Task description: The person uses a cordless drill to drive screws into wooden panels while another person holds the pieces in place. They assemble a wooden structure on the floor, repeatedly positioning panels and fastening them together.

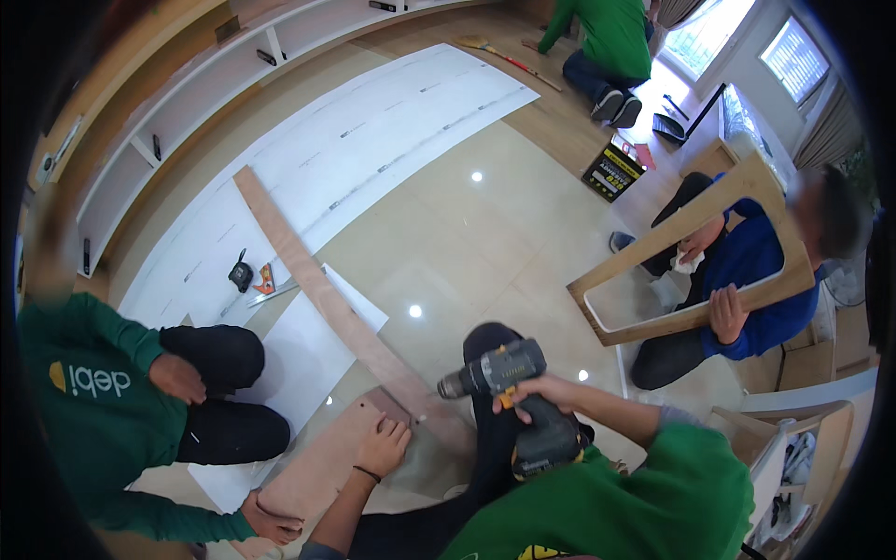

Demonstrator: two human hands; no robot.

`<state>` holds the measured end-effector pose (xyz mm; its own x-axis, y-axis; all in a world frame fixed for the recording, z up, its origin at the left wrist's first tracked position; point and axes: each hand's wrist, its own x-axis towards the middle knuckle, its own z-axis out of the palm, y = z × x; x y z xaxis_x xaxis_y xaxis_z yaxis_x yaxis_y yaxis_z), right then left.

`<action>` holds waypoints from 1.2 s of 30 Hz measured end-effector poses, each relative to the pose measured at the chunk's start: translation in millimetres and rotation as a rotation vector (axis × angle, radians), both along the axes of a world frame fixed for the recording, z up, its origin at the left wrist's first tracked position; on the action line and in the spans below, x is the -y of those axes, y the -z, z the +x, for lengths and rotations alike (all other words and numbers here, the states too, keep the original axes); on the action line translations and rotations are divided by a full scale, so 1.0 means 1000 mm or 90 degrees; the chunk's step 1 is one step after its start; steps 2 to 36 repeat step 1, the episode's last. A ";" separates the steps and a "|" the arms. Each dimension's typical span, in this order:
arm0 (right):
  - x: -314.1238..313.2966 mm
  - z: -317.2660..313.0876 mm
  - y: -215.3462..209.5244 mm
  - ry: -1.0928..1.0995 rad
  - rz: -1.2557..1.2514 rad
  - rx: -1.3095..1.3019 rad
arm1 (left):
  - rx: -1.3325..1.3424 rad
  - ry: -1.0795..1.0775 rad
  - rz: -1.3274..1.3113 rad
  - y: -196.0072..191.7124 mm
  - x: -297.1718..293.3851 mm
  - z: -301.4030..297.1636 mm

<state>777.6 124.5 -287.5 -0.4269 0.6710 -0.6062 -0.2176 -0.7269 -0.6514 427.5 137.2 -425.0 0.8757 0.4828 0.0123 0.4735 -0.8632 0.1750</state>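
My right hand (539, 394) is closed around the handle of a dark cordless drill (499, 369), its chuck aimed left. My left hand (385, 448), a dark band at its wrist, rests on a wide reddish-brown board (322, 453), with its fingers on the surface near the end. A long narrow wooden strip (322, 289) meets that end and runs away to the far left. The drill's chuck is held above the strip's near end, apart from it. A co-worker's hand (271, 520) grips the wide board's lower left edge.
White sheets (308, 159) cover part of the shiny tiled floor. A tape measure (241, 273) and a small square (271, 287) lie by the strip. At right, a person in blue holds a wooden frame (597, 327). Farther off are a black box (613, 170) and a broom (509, 61).
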 end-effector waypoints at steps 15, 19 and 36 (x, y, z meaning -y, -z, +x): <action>-0.009 0.002 -0.012 0.003 -0.004 0.008 | 0.009 -0.003 -0.006 0.003 0.000 0.000; -0.009 0.002 -0.012 0.003 -0.004 0.008 | 0.009 -0.003 -0.006 0.003 0.000 0.000; -0.009 0.002 -0.012 0.003 -0.004 0.008 | 0.009 -0.003 -0.006 0.003 0.000 0.000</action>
